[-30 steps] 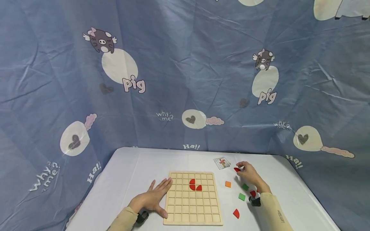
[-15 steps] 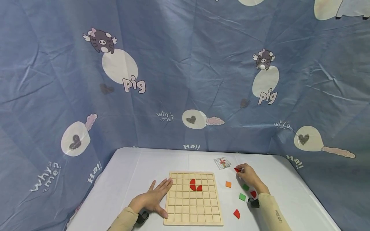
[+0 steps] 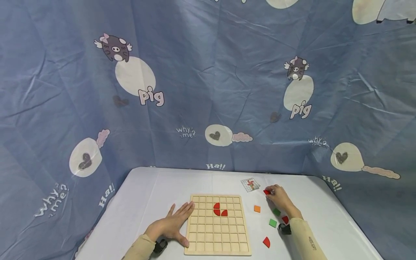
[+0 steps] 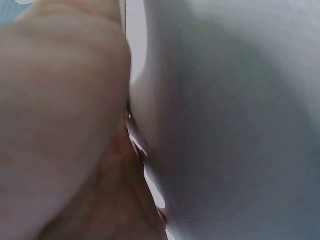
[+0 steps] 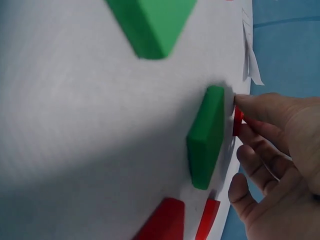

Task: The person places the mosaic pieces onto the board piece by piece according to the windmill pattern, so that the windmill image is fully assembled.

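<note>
My left hand [image 3: 171, 226] rests with spread fingers on the left edge of a wooden grid board [image 3: 209, 228]. Three red quarter-circle pieces sit in the board's upper middle cells, one being the lower left piece [image 3: 216, 212]. To the right of the board, my right hand [image 3: 280, 199] pinches another red quarter-circle piece [image 3: 267, 192] between thumb and fingers, close to the table. In the right wrist view that red piece [image 5: 237, 122] is partly covered by the fingertips. The left wrist view is filled by hand [image 4: 60, 110] and white table surface.
Between board and right arm lie an orange square [image 3: 257, 208], a green square [image 3: 273, 223] and a red quarter piece [image 3: 266, 242]. Another green piece [image 3: 276, 212] and red piece [image 3: 285, 219] lie by the right forearm. Picture cards [image 3: 250, 184] lie behind.
The right hand's thumb and fingers have closed on the red quarter-circle piece, which they stood around more loosely a second ago. The left hand stays on the board.
</note>
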The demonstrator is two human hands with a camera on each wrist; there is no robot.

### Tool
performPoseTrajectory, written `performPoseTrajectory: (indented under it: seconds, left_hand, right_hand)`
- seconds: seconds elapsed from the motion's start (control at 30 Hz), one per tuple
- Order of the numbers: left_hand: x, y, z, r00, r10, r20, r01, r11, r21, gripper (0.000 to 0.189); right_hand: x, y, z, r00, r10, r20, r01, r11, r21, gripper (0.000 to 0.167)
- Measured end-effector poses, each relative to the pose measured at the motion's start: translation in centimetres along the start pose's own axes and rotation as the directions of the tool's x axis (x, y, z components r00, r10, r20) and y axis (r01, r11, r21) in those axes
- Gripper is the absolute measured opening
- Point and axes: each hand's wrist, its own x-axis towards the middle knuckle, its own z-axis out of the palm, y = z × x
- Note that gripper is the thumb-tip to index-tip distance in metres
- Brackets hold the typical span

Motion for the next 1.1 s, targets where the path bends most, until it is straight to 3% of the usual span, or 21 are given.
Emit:
performPoseTrajectory:
  seconds: [0.2, 0.5, 1.1]
  left_hand:
    - [-0.04, 0.07, -0.01, 1.000, -0.007, -0.003, 0.007, 1.000, 0.001, 0.134]
    - [-0.16, 0.38, -0.23, 1.000, -0.016, -0.002, 0.016, 1.000, -0.004, 0.132]
    - [-0.14, 0.11, -0.09, 1.000, -0.003, 0.008, 0.003, 1.000, -0.012, 0.132]
  right_hand:
    - [0.07, 0.15, 0.44, 1.000, 0.003, -0.026, -0.003, 1.000, -0.010, 0.023]
    - [-0.13, -0.28, 0.27, 0.992, 0.119, -0.031, -0.119, 0.993, 0.020, 0.022]
    - [-0.35, -0.23, 0.34, 0.990, 0.133, -0.046, -0.132, 0.991, 0.026, 0.025]
